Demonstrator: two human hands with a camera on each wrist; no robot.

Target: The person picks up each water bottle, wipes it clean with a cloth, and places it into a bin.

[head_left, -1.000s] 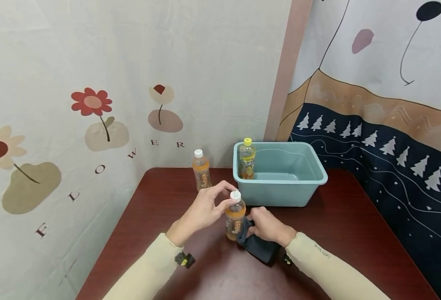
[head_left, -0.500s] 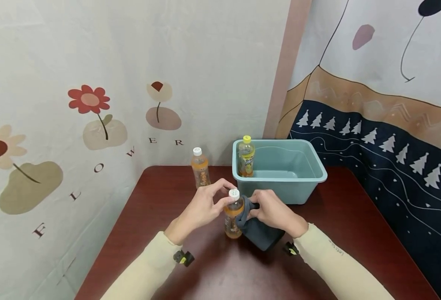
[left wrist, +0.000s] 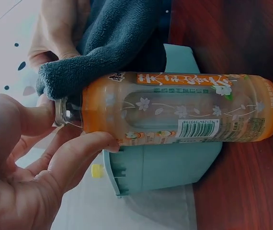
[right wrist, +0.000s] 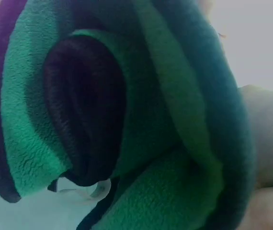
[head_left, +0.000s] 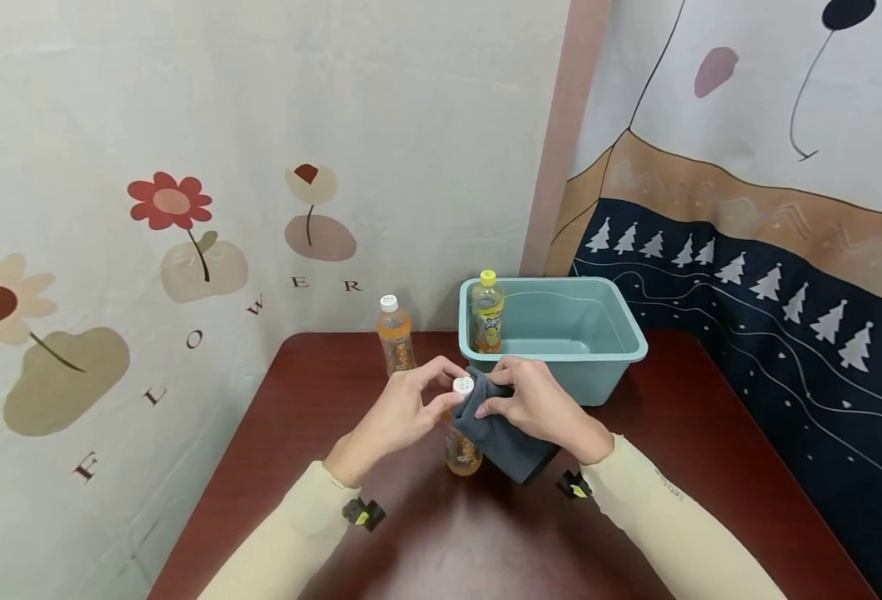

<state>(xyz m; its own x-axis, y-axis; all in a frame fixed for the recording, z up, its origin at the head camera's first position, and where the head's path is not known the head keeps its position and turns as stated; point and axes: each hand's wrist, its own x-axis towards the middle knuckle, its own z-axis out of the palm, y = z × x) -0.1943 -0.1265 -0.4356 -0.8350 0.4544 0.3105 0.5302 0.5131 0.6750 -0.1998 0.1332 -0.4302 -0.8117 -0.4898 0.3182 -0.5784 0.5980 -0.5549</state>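
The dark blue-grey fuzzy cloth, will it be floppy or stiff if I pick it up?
Probably floppy: the dark blue-grey fuzzy cloth folds and drapes from the right hand. It's likely light, since one hand seems enough to hold it up. And it probably won't feel slippery, because its surface looks fuzzy close up.

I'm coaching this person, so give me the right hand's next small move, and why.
Probably have the right hand slide the dark cloth down the held bottle: the cloth lies against its neck, the lower part is uncovered, and the left hand grips it near the top.
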